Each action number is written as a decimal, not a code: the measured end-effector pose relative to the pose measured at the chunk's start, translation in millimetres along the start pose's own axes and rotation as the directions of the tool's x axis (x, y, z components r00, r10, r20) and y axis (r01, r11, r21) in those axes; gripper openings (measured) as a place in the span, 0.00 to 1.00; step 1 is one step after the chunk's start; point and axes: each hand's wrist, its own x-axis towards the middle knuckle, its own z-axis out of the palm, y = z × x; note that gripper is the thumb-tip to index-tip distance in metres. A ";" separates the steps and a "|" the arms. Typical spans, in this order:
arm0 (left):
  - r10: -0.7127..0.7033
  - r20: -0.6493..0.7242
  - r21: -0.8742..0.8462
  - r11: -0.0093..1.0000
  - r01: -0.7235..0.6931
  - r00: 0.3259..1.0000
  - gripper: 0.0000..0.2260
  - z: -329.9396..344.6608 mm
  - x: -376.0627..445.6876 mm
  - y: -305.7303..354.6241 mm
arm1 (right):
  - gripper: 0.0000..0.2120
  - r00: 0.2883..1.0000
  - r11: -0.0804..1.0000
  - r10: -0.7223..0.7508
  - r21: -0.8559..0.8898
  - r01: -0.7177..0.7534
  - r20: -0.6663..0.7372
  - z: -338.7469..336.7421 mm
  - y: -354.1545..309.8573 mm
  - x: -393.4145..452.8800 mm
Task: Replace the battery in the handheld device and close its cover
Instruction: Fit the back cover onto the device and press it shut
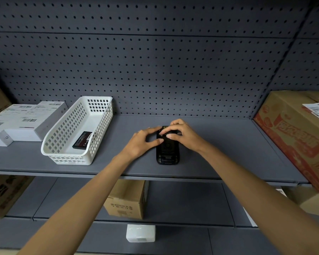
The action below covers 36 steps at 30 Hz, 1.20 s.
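Note:
A black handheld device point(167, 153) lies face down on the grey shelf point(219, 153), its long side pointing away from me. My left hand point(143, 142) rests against its left side, thumb on the back and fingers reaching to the far end. My right hand point(182, 136) covers the far end, fingertips pinched on a small part there; what they hold is hidden. A flat black battery point(82, 140) lies in the white perforated basket point(63, 153) to the left.
White labelled boxes point(22, 122) sit at the far left of the shelf. A large red-printed cardboard box point(298, 137) stands at the right. Pegboard wall point(155, 70) closes the back. Lower shelves hold cardboard boxes point(126, 199) and a small white box point(140, 233).

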 end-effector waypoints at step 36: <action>0.010 0.037 0.036 0.999 -0.011 0.999 0.28 9.9 17.6 22.1 | 0.09 0.996 0.985 -0.025 -0.174 0.009 -0.089 -20.5 5.3 -16.1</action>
